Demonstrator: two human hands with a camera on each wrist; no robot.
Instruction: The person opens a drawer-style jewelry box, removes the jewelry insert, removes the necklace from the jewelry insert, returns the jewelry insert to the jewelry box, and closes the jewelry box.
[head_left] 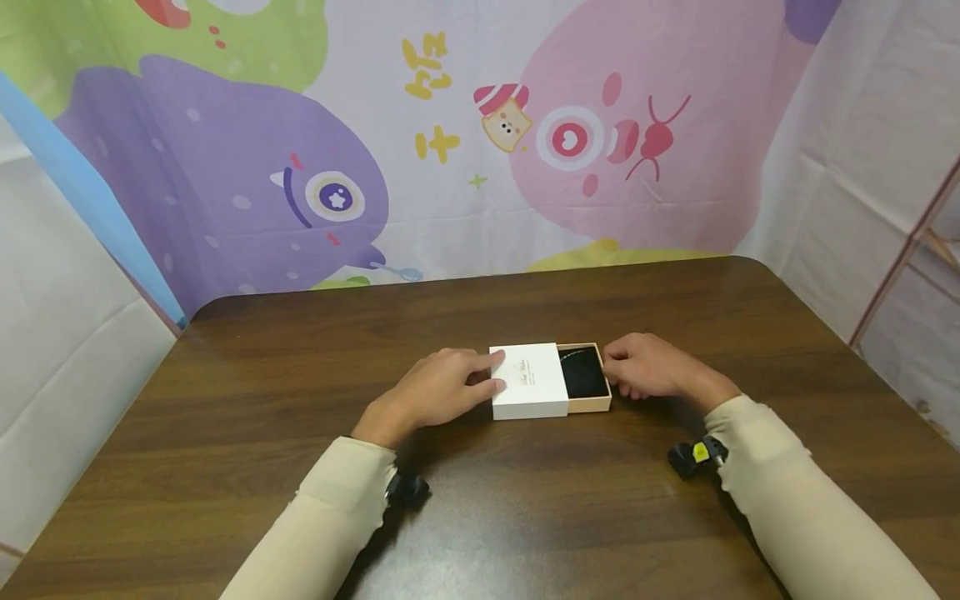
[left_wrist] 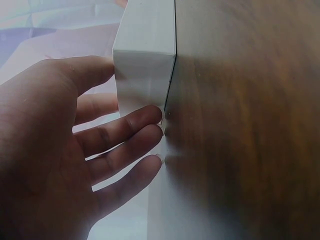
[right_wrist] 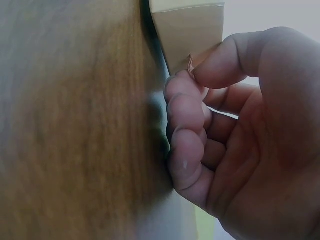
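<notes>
White box (head_left: 528,379), one; left hand (head_left: 435,387) relaxed, touching it; right hand (head_left: 648,367) pinching one tab (right_wrist: 190,61).

Long sleeves, pale cream, plain; left sleeve (head_left: 318,521) and right sleeve (head_left: 821,521) match. Soft-looking cloth, each with a wide band at the cuff set off by a faint line, lightly creased. Left hand (head_left: 435,387) and right hand (head_left: 651,367) bare. Small black device (head_left: 408,491) at left cuff; similar black unit (head_left: 682,460) at right cuff, bearing a bright yellow label (head_left: 701,452), markings too small to read.
</notes>
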